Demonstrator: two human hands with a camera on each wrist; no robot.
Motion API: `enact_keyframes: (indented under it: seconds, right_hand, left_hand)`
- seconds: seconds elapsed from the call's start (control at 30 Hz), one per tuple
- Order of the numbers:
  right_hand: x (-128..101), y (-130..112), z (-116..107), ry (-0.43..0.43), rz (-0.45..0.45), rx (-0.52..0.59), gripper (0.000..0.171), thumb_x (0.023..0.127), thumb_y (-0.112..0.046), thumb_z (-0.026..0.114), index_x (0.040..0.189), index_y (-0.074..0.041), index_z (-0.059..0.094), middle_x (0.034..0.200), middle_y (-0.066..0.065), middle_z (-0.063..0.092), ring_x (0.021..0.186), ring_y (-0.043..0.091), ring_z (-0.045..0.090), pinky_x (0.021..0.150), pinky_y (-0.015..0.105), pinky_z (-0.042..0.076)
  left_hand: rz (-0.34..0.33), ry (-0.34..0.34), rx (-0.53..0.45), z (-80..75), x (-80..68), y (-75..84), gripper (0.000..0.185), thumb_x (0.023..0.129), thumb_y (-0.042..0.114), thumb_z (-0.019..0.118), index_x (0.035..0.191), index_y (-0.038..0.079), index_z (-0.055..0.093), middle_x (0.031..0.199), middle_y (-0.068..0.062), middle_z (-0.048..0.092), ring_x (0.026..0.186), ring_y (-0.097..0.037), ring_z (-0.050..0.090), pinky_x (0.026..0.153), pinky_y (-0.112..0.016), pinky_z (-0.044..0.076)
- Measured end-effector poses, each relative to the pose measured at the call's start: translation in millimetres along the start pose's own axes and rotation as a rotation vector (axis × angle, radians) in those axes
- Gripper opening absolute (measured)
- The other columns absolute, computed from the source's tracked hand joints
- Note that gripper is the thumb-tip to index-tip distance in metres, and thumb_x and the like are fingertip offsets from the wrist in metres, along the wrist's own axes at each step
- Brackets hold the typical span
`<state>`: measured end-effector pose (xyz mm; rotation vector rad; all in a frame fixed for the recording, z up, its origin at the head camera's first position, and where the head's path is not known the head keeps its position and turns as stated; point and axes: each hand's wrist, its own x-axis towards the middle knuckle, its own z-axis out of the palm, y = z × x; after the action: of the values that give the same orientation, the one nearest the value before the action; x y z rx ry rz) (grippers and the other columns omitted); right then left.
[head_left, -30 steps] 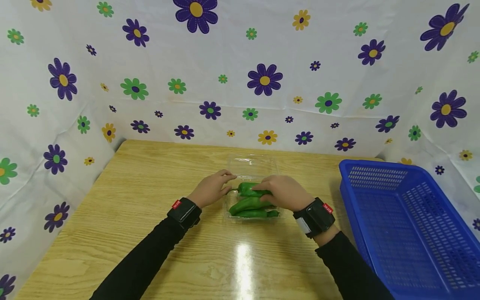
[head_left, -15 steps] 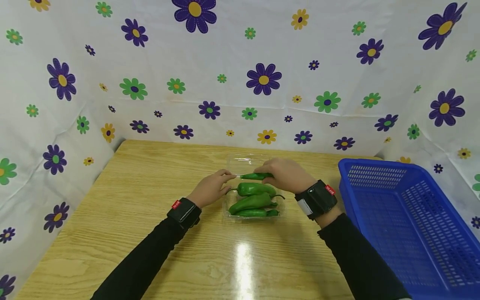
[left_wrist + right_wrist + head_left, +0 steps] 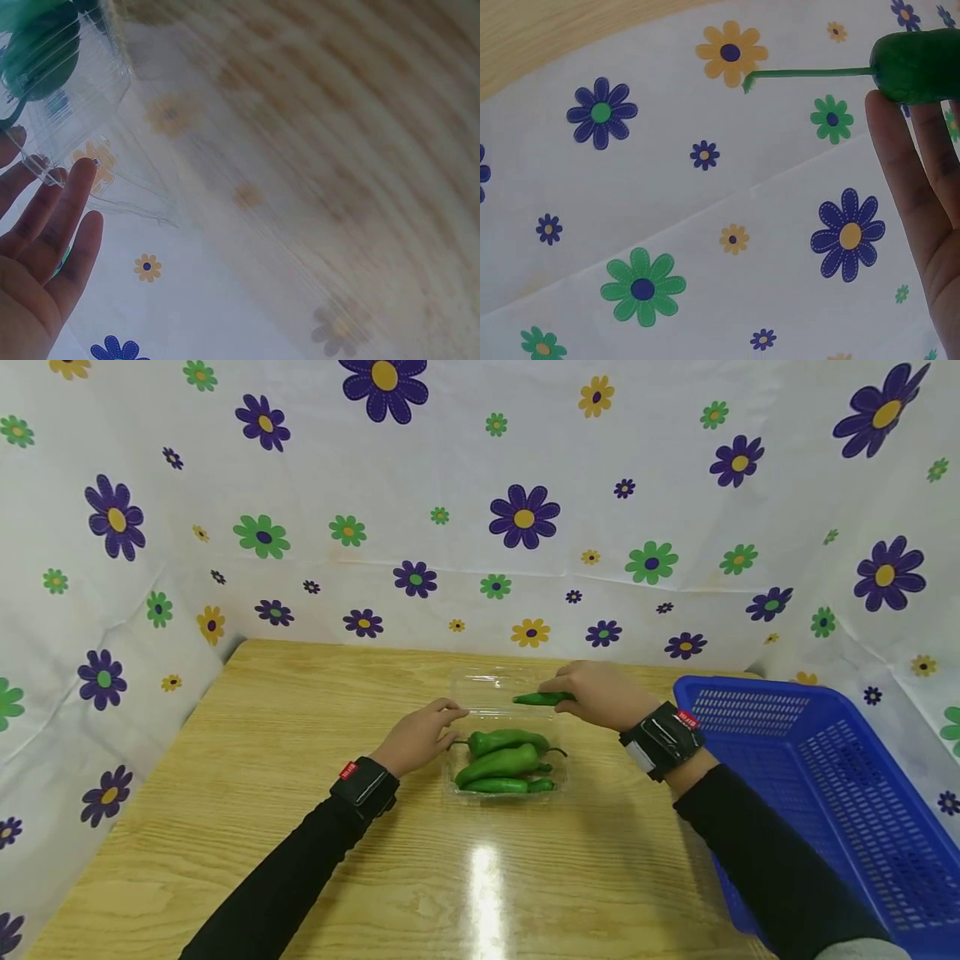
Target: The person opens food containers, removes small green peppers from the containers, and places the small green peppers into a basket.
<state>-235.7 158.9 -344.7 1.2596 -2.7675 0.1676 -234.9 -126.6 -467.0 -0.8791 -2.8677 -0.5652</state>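
Observation:
In the head view, a clear plastic clamshell box (image 3: 562, 777) lies with its lid (image 3: 491, 687) folded back. Several green peppers (image 3: 501, 765) lie inside it. My left hand (image 3: 420, 737) rests at the box's left side near the hinge. In the left wrist view, the fingers of that hand (image 3: 45, 255) are mostly straight, their tips at the clear plastic edge. My right hand (image 3: 600, 693) grips one green pepper (image 3: 542, 698) above the lid's right part. In the right wrist view, that pepper (image 3: 919, 66) shows a long thin stem, with fingers beneath it.
A large blue plastic basket (image 3: 757, 682) with slotted walls stands at the right of the wooden table (image 3: 337, 868), partly behind the right forearm. A white flower-print cloth (image 3: 450, 460) rises behind the table and along both sides.
My right hand has lifted a pepper out of the box and carried it up and to the right, over the lid. My left hand has stayed at the box's left side.

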Motion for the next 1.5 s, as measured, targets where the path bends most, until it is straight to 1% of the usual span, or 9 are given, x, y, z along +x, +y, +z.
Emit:
enact_keyframes:
  seconds: [0.17,0.3,0.4,0.53,0.7,0.97,1.2,1.37,1.5]
  right_hand:
    - [-21,21,-8,0.009,0.047,-0.055,0.03,0.08,-0.014,0.073,0.11,-0.01,0.07,0.091,0.006,0.069,0.08,0.019,0.065,0.068,0.034,0.055]
    - [-41,37,-15,-0.005,0.083,-0.055,0.032,0.081,-0.013,0.072,0.112,-0.008,0.069,0.096,0.008,0.07,0.085,0.021,0.066,0.073,0.036,0.054]
    - [-56,47,-19,-0.015,0.128,-0.051,0.031,0.082,-0.013,0.071,0.113,-0.007,0.069,0.096,0.009,0.07,0.086,0.022,0.065,0.073,0.037,0.054]
    - [-78,62,-26,-0.019,0.201,-0.055,0.029,0.083,-0.011,0.07,0.112,-0.007,0.069,0.095,0.009,0.07,0.081,0.02,0.063,0.069,0.036,0.054]
    - [-104,79,-31,-0.003,0.267,-0.071,0.03,0.08,-0.009,0.072,0.11,-0.007,0.07,0.093,0.011,0.071,0.079,0.022,0.064,0.068,0.04,0.055]
    - [-143,105,-26,0.004,0.33,-0.058,0.029,0.081,-0.009,0.071,0.11,-0.005,0.07,0.099,0.015,0.071,0.088,0.031,0.066,0.076,0.048,0.053]
    - [-164,129,-16,-0.031,0.421,-0.018,0.028,0.082,-0.01,0.07,0.109,-0.005,0.07,0.096,0.014,0.07,0.082,0.026,0.065,0.074,0.048,0.053]
    - [-179,145,-7,-0.057,0.463,0.032,0.028,0.084,-0.008,0.067,0.111,-0.001,0.068,0.098,0.018,0.07,0.084,0.029,0.066,0.073,0.049,0.053]
    - [-187,155,0,-0.074,0.497,0.047,0.028,0.084,-0.008,0.066,0.111,0.001,0.067,0.096,0.019,0.07,0.079,0.025,0.065,0.072,0.048,0.052]
  left_hand:
    - [-0.005,0.0,-0.011,-2.0,0.1,1.6,0.037,0.093,0.016,0.058,0.13,0.009,0.057,0.125,-0.01,0.056,0.09,-0.02,0.063,0.072,-0.031,0.052]
    - [-0.008,-0.003,-0.018,-3.7,-0.3,2.9,0.037,0.093,0.015,0.059,0.129,0.008,0.057,0.125,-0.011,0.056,0.09,-0.021,0.063,0.073,-0.032,0.052]
    - [-0.008,-0.002,-0.018,-3.2,-0.2,3.1,0.037,0.093,0.015,0.059,0.129,0.008,0.058,0.124,-0.01,0.056,0.089,-0.02,0.063,0.072,-0.031,0.051]
    - [-0.003,0.006,-0.013,-1.5,0.1,2.6,0.037,0.092,0.015,0.059,0.129,0.009,0.058,0.123,-0.01,0.056,0.086,-0.019,0.063,0.069,-0.029,0.05]
    - [-0.001,0.013,-0.007,-0.8,-0.8,1.5,0.037,0.093,0.015,0.059,0.129,0.01,0.058,0.123,-0.01,0.056,0.086,-0.018,0.063,0.069,-0.028,0.05]
    - [0.005,0.015,-0.012,-1.5,-1.3,1.4,0.037,0.093,0.015,0.059,0.129,0.009,0.058,0.123,-0.01,0.056,0.087,-0.019,0.063,0.07,-0.029,0.05]
    - [0.004,0.021,-0.008,-2.6,-1.7,2.6,0.036,0.092,0.014,0.059,0.128,0.009,0.058,0.122,-0.01,0.057,0.083,-0.018,0.062,0.067,-0.027,0.049]
    - [-0.005,0.014,-0.019,-3.9,-2.8,4.5,0.036,0.093,0.014,0.058,0.128,0.009,0.058,0.122,-0.009,0.057,0.091,-0.02,0.065,0.07,-0.029,0.053]
    - [-0.014,0.011,-0.018,-4.9,-3.1,5.1,0.036,0.093,0.015,0.058,0.128,0.009,0.058,0.122,-0.009,0.057,0.087,-0.019,0.064,0.068,-0.028,0.051]
